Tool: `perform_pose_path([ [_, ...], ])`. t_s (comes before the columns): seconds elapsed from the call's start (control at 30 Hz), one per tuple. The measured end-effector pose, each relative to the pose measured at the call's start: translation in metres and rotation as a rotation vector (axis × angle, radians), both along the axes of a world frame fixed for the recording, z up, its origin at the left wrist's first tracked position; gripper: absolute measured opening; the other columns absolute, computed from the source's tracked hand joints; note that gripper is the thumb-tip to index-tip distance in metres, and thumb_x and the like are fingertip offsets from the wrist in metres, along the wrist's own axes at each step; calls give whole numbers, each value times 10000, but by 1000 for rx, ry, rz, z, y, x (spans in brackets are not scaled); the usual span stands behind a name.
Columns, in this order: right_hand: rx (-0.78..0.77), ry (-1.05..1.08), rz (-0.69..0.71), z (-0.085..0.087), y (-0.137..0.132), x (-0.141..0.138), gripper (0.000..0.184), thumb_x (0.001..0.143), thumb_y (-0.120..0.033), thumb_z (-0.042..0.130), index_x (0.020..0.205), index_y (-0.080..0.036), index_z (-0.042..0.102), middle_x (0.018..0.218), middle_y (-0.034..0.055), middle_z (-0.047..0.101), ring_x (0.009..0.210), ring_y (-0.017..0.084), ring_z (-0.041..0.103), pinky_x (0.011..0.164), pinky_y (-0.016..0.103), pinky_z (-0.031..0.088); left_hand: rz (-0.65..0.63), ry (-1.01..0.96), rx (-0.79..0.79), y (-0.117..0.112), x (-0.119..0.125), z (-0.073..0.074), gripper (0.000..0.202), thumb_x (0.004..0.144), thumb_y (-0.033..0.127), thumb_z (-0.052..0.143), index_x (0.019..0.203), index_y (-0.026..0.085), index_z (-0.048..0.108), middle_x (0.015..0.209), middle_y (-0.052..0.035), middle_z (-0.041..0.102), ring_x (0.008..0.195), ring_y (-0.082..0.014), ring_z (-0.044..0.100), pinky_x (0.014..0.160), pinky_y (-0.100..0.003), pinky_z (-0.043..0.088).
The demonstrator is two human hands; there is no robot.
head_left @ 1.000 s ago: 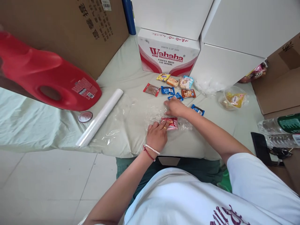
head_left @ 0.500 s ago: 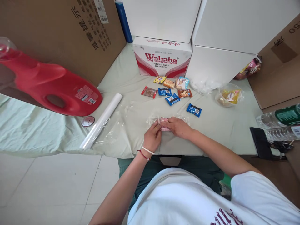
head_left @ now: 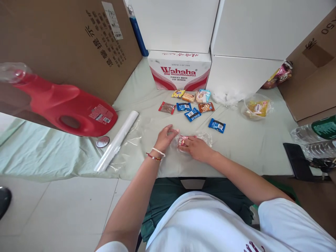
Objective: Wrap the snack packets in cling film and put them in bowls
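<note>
A small pink-and-red snack packet lies in crumpled clear plastic film near the table's front edge. My right hand holds it down, fingers bent over its top and right side. Just left of the packet is my left hand, its thumb and fingers curved and apart. Its fingertips come close to the film's left edge; whether they touch it is unclear. Farther left lies a roll of clear plastic film, with a loose sheet spreading rightward from it.
Several wrapped snacks, including a blue packet, lie beyond my hands. A clear bowl holds a yellow packet. A Wahaha carton stands behind. A red jug and round tin are left; a phone and bottles right.
My left hand has moved left, off the packet, and its fingers have spread. My right hand stays on the packet, more of which now shows. The camera view has shifted slightly.
</note>
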State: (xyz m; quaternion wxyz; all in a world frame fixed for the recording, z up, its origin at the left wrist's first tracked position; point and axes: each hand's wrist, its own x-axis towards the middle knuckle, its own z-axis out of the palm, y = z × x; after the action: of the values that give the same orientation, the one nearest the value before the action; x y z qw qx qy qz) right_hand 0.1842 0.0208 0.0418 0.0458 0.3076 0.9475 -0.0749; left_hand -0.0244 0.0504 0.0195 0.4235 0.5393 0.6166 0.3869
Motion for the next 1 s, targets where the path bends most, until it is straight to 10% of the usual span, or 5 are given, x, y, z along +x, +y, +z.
perform_pose_path([
  [0.17,-55,78,-61,-7,2,3,458,1044,-147,492,1450,-301,638,1103,111,662,1113,266,552,871,350,451,-235,-124,89,-20,-22,10,316,763,462,745,947,214,813,1027,-82,755,1103,-260,666,1053,-425,490],
  [0.37,-60,124,-83,-14,2,2,451,1045,-151,495,1437,-312,651,1070,98,650,1122,257,548,904,356,459,-92,331,-41,-45,-28,-6,530,894,588,515,500,237,560,567,-42,541,845,-249,632,895,-405,520],
  [0.57,-26,186,-79,-22,-9,10,501,1030,-114,487,1480,-299,609,1095,110,621,1121,268,513,1002,435,451,296,661,21,-61,-4,-19,422,719,529,761,983,212,673,1250,-159,606,1309,-386,496,1105,-584,416],
  [0.83,-66,324,-120,-25,-21,18,468,1008,-125,538,1443,-277,621,1144,121,610,1119,261,482,1014,457,454,239,198,129,-63,18,0,108,824,328,625,809,229,584,898,-20,656,785,-166,632,825,-334,563],
  [1.0,-71,474,-113,-30,-31,27,323,975,-149,571,1262,-171,719,1219,175,623,1226,302,472,1070,518,453,-42,293,280,-62,59,8,180,929,294,558,964,218,718,1076,-75,750,1035,-210,685,969,-380,559],
])
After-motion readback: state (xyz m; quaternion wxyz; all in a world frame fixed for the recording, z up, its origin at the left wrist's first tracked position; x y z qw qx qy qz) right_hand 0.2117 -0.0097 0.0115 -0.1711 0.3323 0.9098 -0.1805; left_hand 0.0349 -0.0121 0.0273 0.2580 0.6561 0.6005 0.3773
